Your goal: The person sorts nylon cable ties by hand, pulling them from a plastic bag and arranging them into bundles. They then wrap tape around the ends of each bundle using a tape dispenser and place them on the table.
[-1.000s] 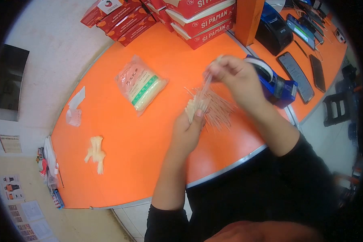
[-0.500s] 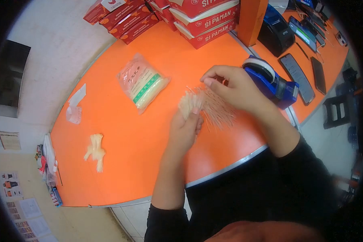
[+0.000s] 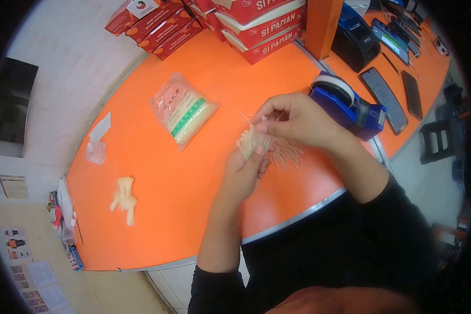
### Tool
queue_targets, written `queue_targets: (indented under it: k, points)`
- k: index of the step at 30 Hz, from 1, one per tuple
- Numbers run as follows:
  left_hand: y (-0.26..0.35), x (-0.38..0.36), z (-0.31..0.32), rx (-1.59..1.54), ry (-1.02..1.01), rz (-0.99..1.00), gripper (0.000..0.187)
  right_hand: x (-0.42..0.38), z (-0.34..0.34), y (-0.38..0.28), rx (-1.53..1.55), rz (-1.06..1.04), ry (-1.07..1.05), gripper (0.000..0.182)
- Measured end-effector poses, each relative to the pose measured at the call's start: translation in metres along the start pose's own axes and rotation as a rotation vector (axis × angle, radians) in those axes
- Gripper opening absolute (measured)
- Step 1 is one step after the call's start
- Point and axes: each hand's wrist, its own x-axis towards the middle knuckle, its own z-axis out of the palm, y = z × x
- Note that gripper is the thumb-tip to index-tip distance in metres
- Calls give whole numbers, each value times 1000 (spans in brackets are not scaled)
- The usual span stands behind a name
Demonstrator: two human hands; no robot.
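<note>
My left hand (image 3: 247, 166) is closed round a fanned bundle of pale cream strips (image 3: 247, 143), its thumb pressed across the lower part. My right hand (image 3: 293, 121) reaches in from the right, thumb and fingers pinched together at the bundle's top end. What this pinch holds is too small to make out. Under and behind both hands lies a loose pile of thin brownish sticks (image 3: 289, 153), partly covered by my fingers. A clear printed bag (image 3: 183, 112) with more cream strips inside rests to the left of my hands. Farther left, small tied cream bunches (image 3: 124, 199) lie on the orange table (image 3: 172, 209).
A blue tape dispenser (image 3: 345, 107) stands just right of my right hand. Phones (image 3: 384, 99) and a black device (image 3: 355, 42) are beyond it. Red boxes (image 3: 267, 34) are stacked at the back, near an orange post (image 3: 322, 29). A paper strip (image 3: 97, 138) lies at the left edge.
My right hand has come down and left from above the stick pile to the top of the bundle, its fingertips now pinched there. The left hand still grips the bundle, barely shifted.
</note>
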Motion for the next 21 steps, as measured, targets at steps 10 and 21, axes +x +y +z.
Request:
queue_targets:
  k: [10,21]
  points:
    - [-1,0,-1,100,-53,-72,26,1,-2,0,130,57,45,14]
    - [6,1,4,-32,34,19,29,0,-3,-9,105,72,96,17]
